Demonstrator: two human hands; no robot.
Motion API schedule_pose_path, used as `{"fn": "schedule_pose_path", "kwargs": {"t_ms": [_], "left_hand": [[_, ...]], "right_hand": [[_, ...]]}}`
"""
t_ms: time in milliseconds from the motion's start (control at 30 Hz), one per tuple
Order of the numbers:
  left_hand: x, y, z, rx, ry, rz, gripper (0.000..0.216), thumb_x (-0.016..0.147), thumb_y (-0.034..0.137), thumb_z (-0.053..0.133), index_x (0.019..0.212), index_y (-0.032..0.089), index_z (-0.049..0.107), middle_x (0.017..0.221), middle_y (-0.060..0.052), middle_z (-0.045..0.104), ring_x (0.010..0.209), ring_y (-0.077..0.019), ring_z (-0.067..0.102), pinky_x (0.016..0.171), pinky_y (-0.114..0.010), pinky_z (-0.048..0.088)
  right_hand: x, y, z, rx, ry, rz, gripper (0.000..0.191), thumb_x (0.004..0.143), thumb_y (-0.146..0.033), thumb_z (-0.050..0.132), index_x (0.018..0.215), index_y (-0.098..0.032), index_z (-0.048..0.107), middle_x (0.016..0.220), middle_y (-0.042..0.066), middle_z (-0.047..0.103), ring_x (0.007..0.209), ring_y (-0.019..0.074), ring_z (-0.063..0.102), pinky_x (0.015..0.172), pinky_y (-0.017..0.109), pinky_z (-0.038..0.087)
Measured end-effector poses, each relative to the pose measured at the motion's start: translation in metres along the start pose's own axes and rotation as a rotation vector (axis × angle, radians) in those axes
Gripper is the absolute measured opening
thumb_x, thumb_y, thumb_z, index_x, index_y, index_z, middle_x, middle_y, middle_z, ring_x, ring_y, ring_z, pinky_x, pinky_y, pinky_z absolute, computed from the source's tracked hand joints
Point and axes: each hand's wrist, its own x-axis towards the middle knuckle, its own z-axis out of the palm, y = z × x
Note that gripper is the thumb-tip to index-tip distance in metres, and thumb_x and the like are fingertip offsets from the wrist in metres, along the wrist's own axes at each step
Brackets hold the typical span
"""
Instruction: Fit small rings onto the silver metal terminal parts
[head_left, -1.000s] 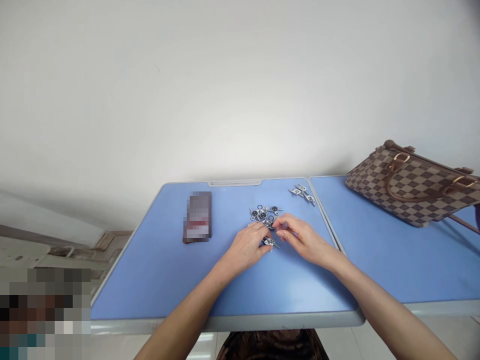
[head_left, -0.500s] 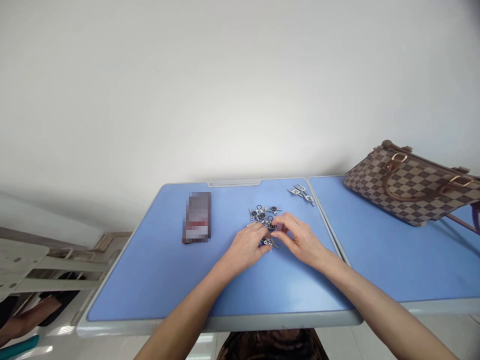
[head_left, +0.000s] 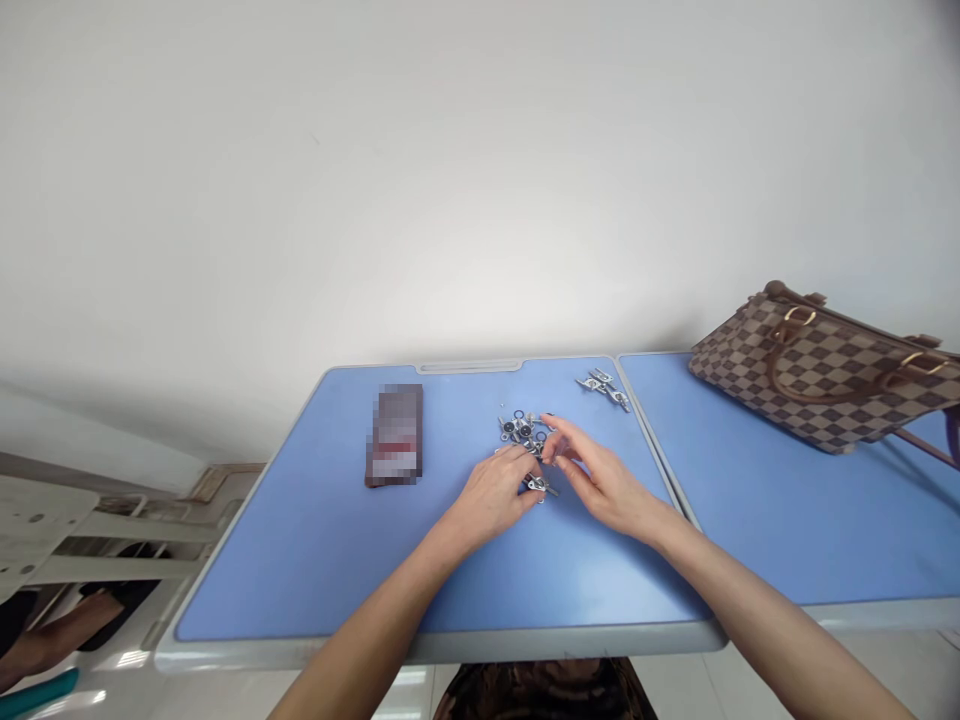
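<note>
My left hand is closed around a small silver metal fitting with a thin stem, part of which sticks out past the thumb. Just right of it, my right hand hovers over the edge of a small pile, its index finger stretched out and the thumb apart from it. Silver metal parts with round black pieces make up this pile beyond my fingers. A thin black ring lies at its far side. My hands cover the pile's near part.
Several silver fittings lie together near the table's far right corner. A phone-like dark rectangle, blurred out, rests on the left of the blue table. A checkered handbag stands on the adjoining table. Another person's leg shows at lower left.
My right hand has drawn its fingers apart, with the index finger now reaching over the right side of the pile. My left hand keeps its place and its hold on the fitting.
</note>
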Motion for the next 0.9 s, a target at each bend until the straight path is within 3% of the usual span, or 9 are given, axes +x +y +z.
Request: {"fn": "schedule_pose_path", "kwargs": {"t_ms": [200,367,500,667,900], "left_hand": [[0.0001,0.0001,0.0002,0.029,0.006,0.017,0.008,0.083,0.022,0.062,0.09,0.02,0.058,0.098,-0.003,0.064,0.098,-0.0224,0.058,0.081,-0.034,0.047],[0.0001,-0.0009,0.0003,0.033,-0.011,0.008,0.011,0.083,0.022,0.062,0.093,0.02,0.058,0.097,-0.003,0.063,0.096,-0.0218,0.057,0.08,-0.033,0.047],[0.0001,-0.0009,0.0,0.031,-0.013,0.0,0.012,0.083,0.023,0.062,0.094,0.02,0.058,0.097,-0.004,0.063,0.095,-0.022,0.057,0.08,-0.034,0.047],[-0.0002,-0.0003,-0.0002,0.014,-0.006,0.008,0.01,0.083,0.02,0.062,0.092,0.02,0.058,0.101,-0.004,0.064,0.097,-0.0226,0.058,0.08,-0.034,0.048],[0.0002,-0.0009,0.0008,0.03,0.003,0.02,0.007,0.083,0.022,0.062,0.09,0.02,0.058,0.096,-0.004,0.064,0.096,-0.0227,0.058,0.08,-0.034,0.048]], "right_hand": [[0.0002,0.001,0.0028,-0.124,0.024,-0.027,0.037,0.097,-0.021,0.039,0.134,-0.026,0.042,0.099,0.007,0.057,0.087,0.0201,0.057,0.082,0.04,0.051],[-0.0013,0.0026,0.006,0.101,0.023,0.048,0.041,0.097,-0.017,0.037,0.136,-0.025,0.028,0.1,0.005,0.059,0.087,0.0169,0.06,0.081,0.037,0.053],[-0.0011,0.0023,0.0061,0.14,0.059,0.04,0.027,0.097,-0.019,0.04,0.122,-0.025,0.046,0.102,0.006,0.058,0.089,0.0168,0.061,0.079,0.036,0.055],[0.0008,-0.0009,0.0021,0.028,0.052,-0.036,0.042,0.097,-0.02,0.039,0.137,-0.031,0.046,0.105,0.008,0.056,0.095,0.0194,0.057,0.083,0.038,0.053],[-0.0006,-0.0014,0.0062,-0.061,0.05,-0.039,0.045,0.098,-0.021,0.037,0.142,-0.03,0.038,0.102,0.008,0.056,0.088,0.0199,0.056,0.081,0.039,0.052]]}}
